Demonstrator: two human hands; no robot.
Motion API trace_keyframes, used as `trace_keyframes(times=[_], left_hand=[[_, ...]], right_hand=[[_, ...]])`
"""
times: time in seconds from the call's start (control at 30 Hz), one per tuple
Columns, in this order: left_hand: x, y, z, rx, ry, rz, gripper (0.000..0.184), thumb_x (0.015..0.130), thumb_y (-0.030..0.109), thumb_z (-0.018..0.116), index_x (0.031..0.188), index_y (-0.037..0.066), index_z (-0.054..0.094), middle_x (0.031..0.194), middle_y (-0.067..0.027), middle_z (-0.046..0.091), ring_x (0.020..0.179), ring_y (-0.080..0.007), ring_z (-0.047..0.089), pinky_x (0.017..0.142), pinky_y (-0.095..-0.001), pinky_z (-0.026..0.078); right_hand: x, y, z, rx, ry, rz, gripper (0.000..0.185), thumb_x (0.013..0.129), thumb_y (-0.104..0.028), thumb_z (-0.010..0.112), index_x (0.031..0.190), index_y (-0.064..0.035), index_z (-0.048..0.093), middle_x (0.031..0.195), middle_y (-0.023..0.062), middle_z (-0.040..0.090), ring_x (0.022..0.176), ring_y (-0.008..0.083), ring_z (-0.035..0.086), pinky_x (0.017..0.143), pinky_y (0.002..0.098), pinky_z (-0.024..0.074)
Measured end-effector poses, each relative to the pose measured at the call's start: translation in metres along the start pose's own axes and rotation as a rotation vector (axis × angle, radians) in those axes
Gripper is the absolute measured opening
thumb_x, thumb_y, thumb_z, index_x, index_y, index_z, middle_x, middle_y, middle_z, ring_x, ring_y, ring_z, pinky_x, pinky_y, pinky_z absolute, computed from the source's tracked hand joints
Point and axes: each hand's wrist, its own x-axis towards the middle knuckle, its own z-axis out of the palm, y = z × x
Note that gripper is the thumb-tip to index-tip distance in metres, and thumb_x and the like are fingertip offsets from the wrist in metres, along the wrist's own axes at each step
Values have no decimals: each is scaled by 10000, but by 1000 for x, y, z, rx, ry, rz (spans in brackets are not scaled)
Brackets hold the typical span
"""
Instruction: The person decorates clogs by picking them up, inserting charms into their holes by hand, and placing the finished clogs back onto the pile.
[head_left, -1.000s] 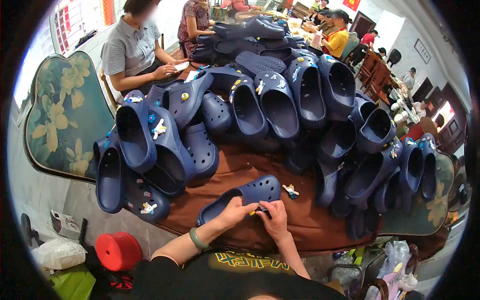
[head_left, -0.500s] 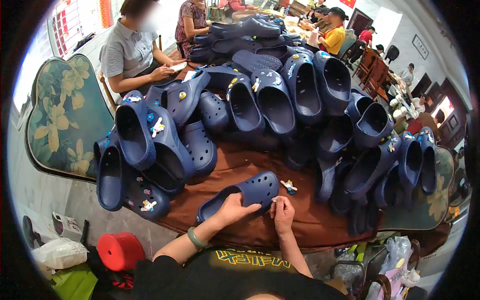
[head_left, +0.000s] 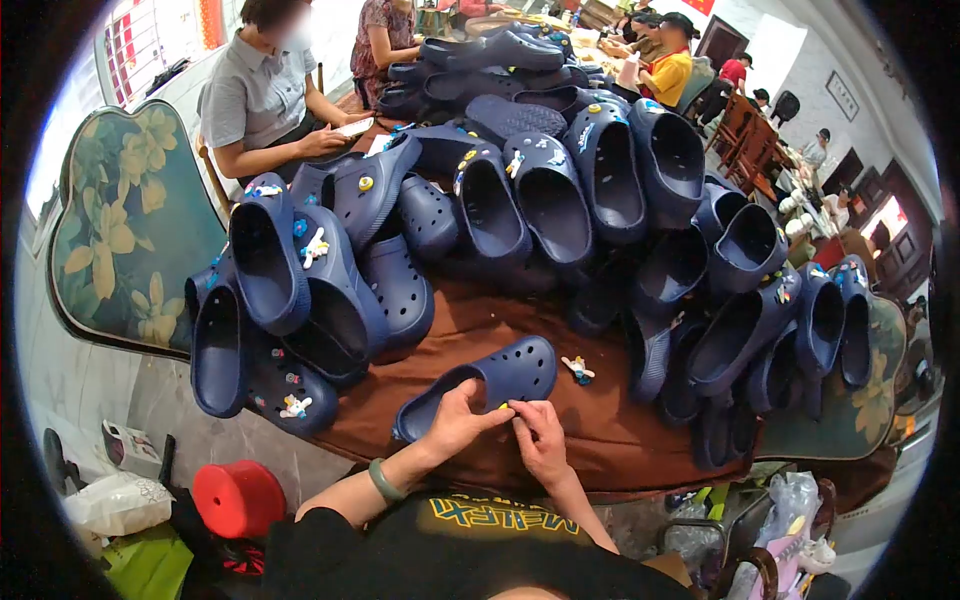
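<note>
A navy clog [head_left: 522,366] lies on the brown cloth [head_left: 480,318], its opening facing up. The left hand [head_left: 458,420] rests over its near side, thumb spread. The right hand's [head_left: 543,440] curled fingers meet the left forefinger by a small yellow piece [head_left: 504,406]; whether either hand grips anything cannot be told. A white charm [head_left: 577,370] lies just beside the toe; piled clogs [head_left: 555,205] rise beyond.

Red stool [head_left: 238,500] just sitting near left, white bag [head_left: 120,503] and something bright green [head_left: 148,565] beside it. Clear plastic bag [head_left: 793,506] near right, plus wooden chairs [head_left: 738,138] and someone in yellow [head_left: 670,78] far right.
</note>
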Motion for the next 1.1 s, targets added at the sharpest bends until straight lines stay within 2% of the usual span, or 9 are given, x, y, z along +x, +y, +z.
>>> trace_keyframes(times=[0.03, 0.13, 0.33, 0.4, 0.5, 0.6, 0.8, 0.93, 1.1], left_hand=[[0, -2, -1, 27, 9, 2, 409, 793, 137, 790, 1108, -42, 599, 1017, -70, 667, 922, -123, 620, 828, -277, 514], [3, -12, -6, 82, 17, 0, 411, 791, 153, 795, 1099, -40, 603, 1007, -66, 669, 914, -119, 618, 816, -273, 514], [3, -10, -7, 168, 17, -10, 370, 786, 175, 801, 1047, -33, 643, 979, -54, 674, 876, -100, 606, 791, -255, 503], [3, -14, -8, 107, -1, -16, 353, 786, 178, 799, 1031, -31, 654, 968, -52, 675, 866, -97, 602, 783, -257, 499], [3, -9, -9, 189, 3, -9, 346, 791, 180, 792, 1029, -31, 655, 959, -52, 674, 875, -95, 596, 786, -260, 495], [4, -10, -9, 128, -6, 18, 330, 800, 171, 783, 1028, -28, 651, 951, -41, 667, 883, -92, 589, 794, -256, 486], [5, -6, -12, -171, -99, -61, 235, 850, 121, 730, 1024, -9, 642, 948, -24, 654, 873, -95, 591, 798, -249, 473], [4, -3, -9, -228, -67, -89, 196, 874, 133, 706, 1000, -3, 644, 949, -28, 654, 879, -93, 590, 797, -248, 469], [9, -14, -14, -185, -67, -111, 193, 884, 156, 697, 983, -3, 649, 927, -23, 657, 857, -91, 592, 786, -245, 469]], right_hand=[[-2, 6, 4, -48, -29, -42, 383, 835, 37, 663, 1208, -38, 613, 980, 105, 534, 839, 204, 564, 742, 291, 485], [-4, 5, 10, -61, -15, -46, 428, 802, 42, 697, 1213, -39, 610, 982, 109, 540, 835, 218, 567, 722, 293, 490], [-2, 10, 13, -115, 36, -109, 457, 766, 49, 722, 1198, -41, 605, 984, 122, 578, 869, 248, 601, 720, 316, 509], [2, 7, 14, -146, 48, -142, 453, 760, 49, 723, 1183, -42, 593, 962, 128, 587, 863, 266, 611, 723, 329, 515], [4, 12, 19, -141, 57, -152, 448, 753, 45, 728, 1163, -43, 571, 928, 136, 593, 832, 289, 621, 710, 347, 519], [5, 13, 19, -160, 44, -135, 437, 750, 35, 734, 1138, -49, 552, 911, 135, 595, 792, 295, 626, 682, 359, 521], [9, 9, 20, -243, 13, -115, 376, 778, 5, 731, 1081, -56, 517, 905, 144, 587, 756, 317, 613, 645, 365, 509], [6, 11, 28, -386, 47, -172, 427, 774, -39, 742, 1112, -62, 482, 895, 115, 574, 751, 321, 627, 585, 396, 517], [5, 18, 30, -389, 54, -218, 396, 793, -48, 727, 1089, -48, 464, 892, 135, 568, 728, 328, 623, 577, 399, 514]])
